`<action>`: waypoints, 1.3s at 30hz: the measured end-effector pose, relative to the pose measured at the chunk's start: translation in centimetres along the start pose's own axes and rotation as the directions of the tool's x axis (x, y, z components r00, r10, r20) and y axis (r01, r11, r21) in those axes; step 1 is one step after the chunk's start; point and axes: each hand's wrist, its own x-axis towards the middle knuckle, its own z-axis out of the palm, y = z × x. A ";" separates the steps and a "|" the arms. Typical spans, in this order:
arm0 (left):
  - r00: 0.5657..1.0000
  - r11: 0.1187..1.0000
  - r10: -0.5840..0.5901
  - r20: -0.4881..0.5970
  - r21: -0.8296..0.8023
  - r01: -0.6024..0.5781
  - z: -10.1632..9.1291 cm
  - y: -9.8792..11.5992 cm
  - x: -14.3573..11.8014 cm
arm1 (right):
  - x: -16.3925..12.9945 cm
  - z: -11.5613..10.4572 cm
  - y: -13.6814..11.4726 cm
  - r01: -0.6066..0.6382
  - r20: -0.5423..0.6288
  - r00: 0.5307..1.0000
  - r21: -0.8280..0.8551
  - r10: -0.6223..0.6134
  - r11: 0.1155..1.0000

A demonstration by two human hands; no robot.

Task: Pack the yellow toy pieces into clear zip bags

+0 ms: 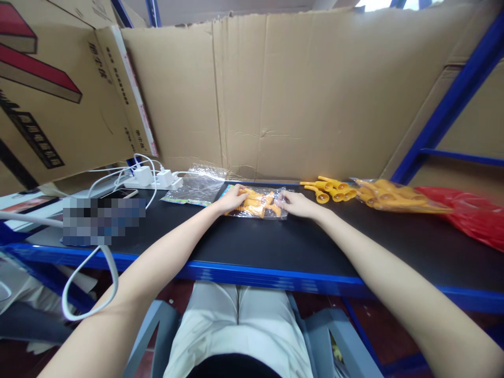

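Nearest to me: my lap in pale trousers and a grey chair (315, 336) below the blue front edge of the black table (275, 247); both my forearms reach out over it; a white cable (94, 283) loops off the near left edge, beside a blurred-out patch; my left hand (232, 200) lies on the left end of a clear bag of orange pieces (258, 203), fingers pressed down on the plastic; my right hand (297, 205) lies on its right end the same way; I can't tell if either hand pinches the bag or only presses it flat; the bag sits mid-table, toward the far edge, flat on the surface; just left of it an empty clear bag (195, 188); further left a white power strip (153, 179) with chargers plugged in, and a phone (118, 194) near it; right of my right hand loose orange pieces (331, 190), then another filled clear bag (389, 198), then a red bag (468, 215) at the far right; behind everything a cardboard wall (295, 89); a printed carton (47, 89) far left; blue shelf frame (452, 100) far right.
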 end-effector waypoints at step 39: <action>0.999 0.994 0.024 -0.037 0.110 -0.020 -0.3 1.1 -0.6 | -0.4 -0.8 0.9 -0.190 0.135 0.982 0.698 0.133 0.691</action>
